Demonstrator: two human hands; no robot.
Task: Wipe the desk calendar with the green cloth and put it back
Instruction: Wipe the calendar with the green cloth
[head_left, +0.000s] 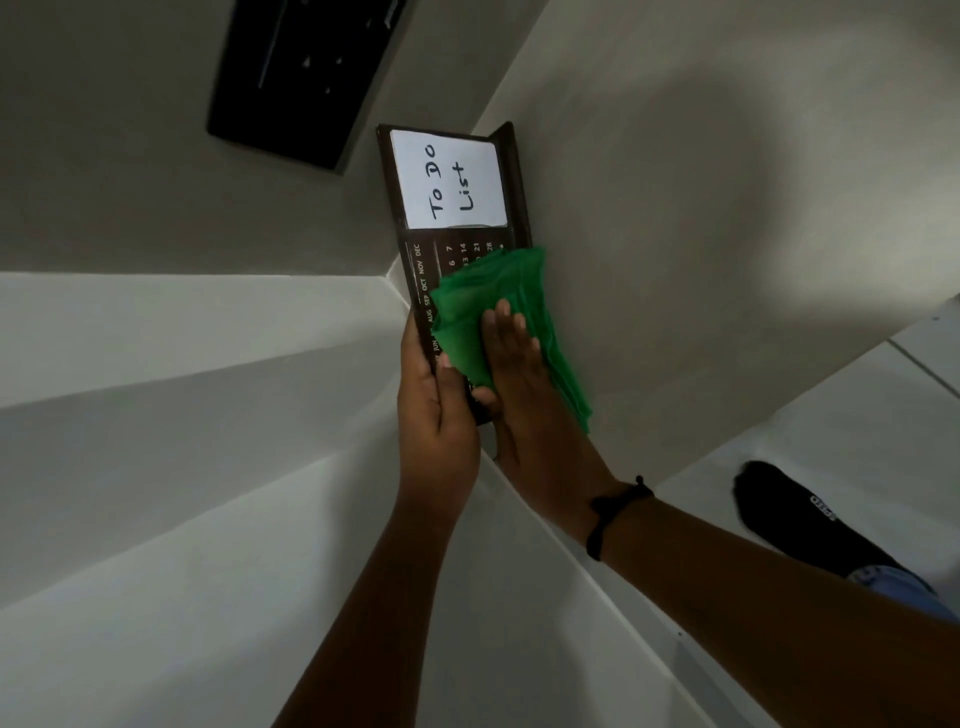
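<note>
Desk calendar (457, 234) held up in the air, clear of the desk (182, 467), left hand (436, 400) gripping its lower edge. Right hand (511, 364) flat, pressing green cloth (493, 312) on date grid. Risk: hard wiping dislodges the To Do List card (449, 179), or calendar slips from the one-handed grip.

Your dark brown flat desk calendar (457, 228), white "To Do List" card on top, frame centre; folded green cloth (493, 312) covers its lower dates.

The green cloth (498, 317) looks thin and woven, the desk calendar (415, 218) dark, smooth, perhaps plastic, with matt white paper (449, 179).
</note>
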